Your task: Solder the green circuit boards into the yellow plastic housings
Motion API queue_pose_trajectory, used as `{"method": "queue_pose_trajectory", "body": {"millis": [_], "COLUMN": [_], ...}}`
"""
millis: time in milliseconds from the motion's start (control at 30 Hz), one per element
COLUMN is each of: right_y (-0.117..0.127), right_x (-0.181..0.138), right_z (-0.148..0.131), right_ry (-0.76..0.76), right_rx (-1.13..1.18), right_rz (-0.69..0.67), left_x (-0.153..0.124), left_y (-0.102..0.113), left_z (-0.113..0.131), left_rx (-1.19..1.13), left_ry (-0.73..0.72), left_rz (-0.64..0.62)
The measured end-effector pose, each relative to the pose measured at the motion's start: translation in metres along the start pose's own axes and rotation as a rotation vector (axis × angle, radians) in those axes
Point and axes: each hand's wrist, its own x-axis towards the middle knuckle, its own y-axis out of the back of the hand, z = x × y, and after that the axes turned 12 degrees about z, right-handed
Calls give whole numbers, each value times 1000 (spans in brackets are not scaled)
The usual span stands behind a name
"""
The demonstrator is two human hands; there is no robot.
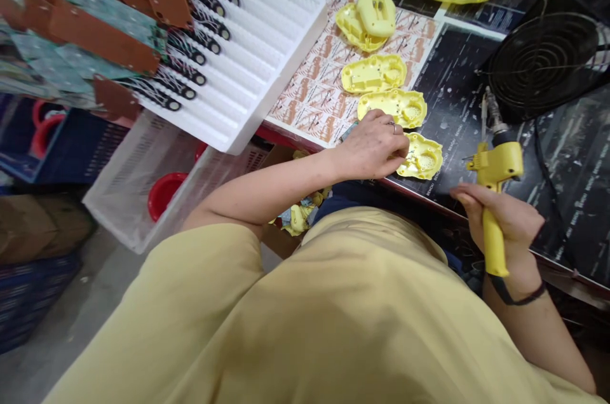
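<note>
Yellow shell [424, 161] sits at the bench [457, 105] edge. The left hand [374, 150] has its fingers bunched on the shell's 9 o'clock side, can't tell if they're actually pinching it. At 4 o'clock from the shell, the right hand [505, 223] has its fingers wrapped tight round a yellow soldering gun [495, 166], tip up at 12. More shells [391, 105] run toward 11, white tray [267, 42] at 10, black fan [543, 61] at 2.

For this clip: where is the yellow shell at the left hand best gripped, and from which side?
Probably by its raised rim, from above at the right end: the yellow shell lies flat, hollow side up, and the left hand covers its left end.
</note>
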Motion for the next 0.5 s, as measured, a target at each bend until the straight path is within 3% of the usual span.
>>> {"method": "queue_pose_trajectory", "body": {"millis": [133, 200, 367, 500], "right_y": [-16, -26, -48, -50], "right_x": [6, 4, 6, 15], "right_z": [1, 7, 24, 29], "right_ry": [11, 16, 135, 176], "right_rx": [20, 9, -54, -88], "right_rz": [-40, -39, 11, 53], "left_x": [2, 7, 24, 29], "left_y": [-4, -8, -19, -15], "left_z": [-21, -25, -6, 6], "left_rx": [47, 122, 207, 234], "left_ry": [80, 108, 39, 20], "left_rz": [102, 85, -75, -3]}}
